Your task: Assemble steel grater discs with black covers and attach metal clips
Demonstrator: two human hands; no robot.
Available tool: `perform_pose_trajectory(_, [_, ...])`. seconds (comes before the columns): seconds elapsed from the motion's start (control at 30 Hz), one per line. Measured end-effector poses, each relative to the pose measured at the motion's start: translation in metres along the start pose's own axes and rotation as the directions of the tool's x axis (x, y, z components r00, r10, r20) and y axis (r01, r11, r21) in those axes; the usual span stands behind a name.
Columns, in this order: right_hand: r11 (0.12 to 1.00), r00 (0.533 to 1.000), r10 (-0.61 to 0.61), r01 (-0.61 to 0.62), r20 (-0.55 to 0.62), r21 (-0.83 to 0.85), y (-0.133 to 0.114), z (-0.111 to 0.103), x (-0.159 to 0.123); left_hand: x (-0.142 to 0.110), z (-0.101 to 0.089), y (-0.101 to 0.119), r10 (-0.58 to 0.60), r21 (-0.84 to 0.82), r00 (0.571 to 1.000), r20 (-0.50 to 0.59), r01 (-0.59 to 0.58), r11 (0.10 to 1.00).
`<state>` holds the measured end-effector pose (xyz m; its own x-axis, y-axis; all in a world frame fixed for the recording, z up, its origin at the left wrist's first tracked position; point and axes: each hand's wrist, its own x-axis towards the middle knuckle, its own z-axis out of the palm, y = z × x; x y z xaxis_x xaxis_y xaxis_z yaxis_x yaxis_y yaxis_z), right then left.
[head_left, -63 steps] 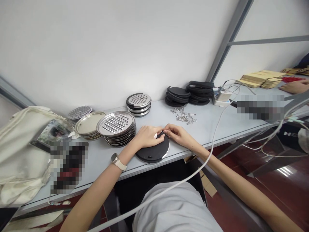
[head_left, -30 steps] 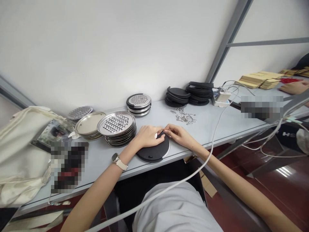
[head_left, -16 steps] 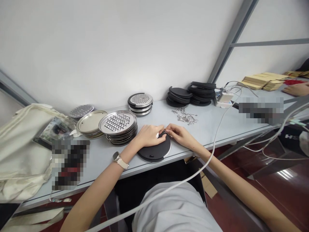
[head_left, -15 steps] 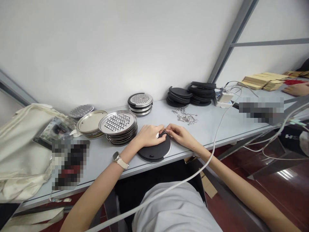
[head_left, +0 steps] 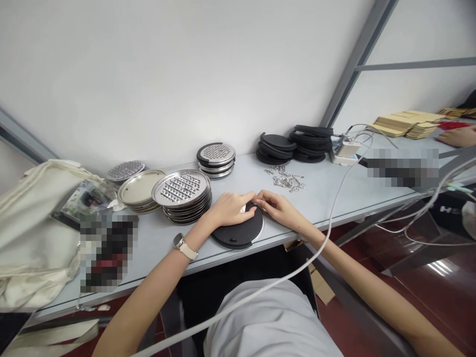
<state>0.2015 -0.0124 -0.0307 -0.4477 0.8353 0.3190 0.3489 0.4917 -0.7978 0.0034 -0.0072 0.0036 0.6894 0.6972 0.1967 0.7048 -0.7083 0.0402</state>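
A round black disc [head_left: 238,229] with a silver rim along its right side lies at the table's front edge. My left hand [head_left: 234,207] rests on its upper part, fingers closed at the far edge and thumb across the top. Beside it, my right hand [head_left: 273,204] pinches a small metal clip at the disc's far right edge; the fingertips partly hide it. The two hands' fingertips nearly meet there. Behind them lies a loose heap of small metal clips [head_left: 286,181].
Left of my hands stand a stack of metal grater plates [head_left: 182,189] and a stack of plain round plates [head_left: 141,188]. Black-rimmed graters [head_left: 217,158] and black discs [head_left: 277,146] are piled by the wall. A white cable [head_left: 336,206] hangs across the view. Another person's hand [head_left: 459,137] shows far right.
My right fingertips have shifted very slightly at the disc's edge, and the metal clip between them shows less. The disc and my left hand stay in place.
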Motion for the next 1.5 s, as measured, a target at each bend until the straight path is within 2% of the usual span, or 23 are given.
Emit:
perform_pose_trajectory(0.2, [1.0, 1.0, 0.0, 0.0, -0.009, 0.003, -0.0001, 0.0003, -0.0005, -0.0001, -0.0004, 0.0002, -0.005, -0.005, 1.0, 0.013, 0.005, 1.0])
perform_pose_trajectory(0.53, [1.0, 1.0, -0.008, 0.008, -0.004, -0.01, -0.0009, 0.0014, -0.0008, 0.0007, 0.0042, -0.004, 0.051, -0.007, 0.999, 0.003, -0.051, 0.999])
perform_pose_trajectory(0.93, [0.999, 1.0, -0.008, 0.008, -0.01, -0.037, -0.002, 0.0008, -0.0013, 0.0008, 0.0028, -0.0024, 0.022, -0.045, 1.0, 0.018, -0.021, 0.999])
perform_pose_trajectory(1.5, [1.0, 0.999, -0.004, 0.003, -0.041, -0.022, -0.0006, 0.002, -0.0007, 0.0012, 0.0046, -0.0037, 0.06, -0.089, 0.998, 0.023, -0.058, 0.994])
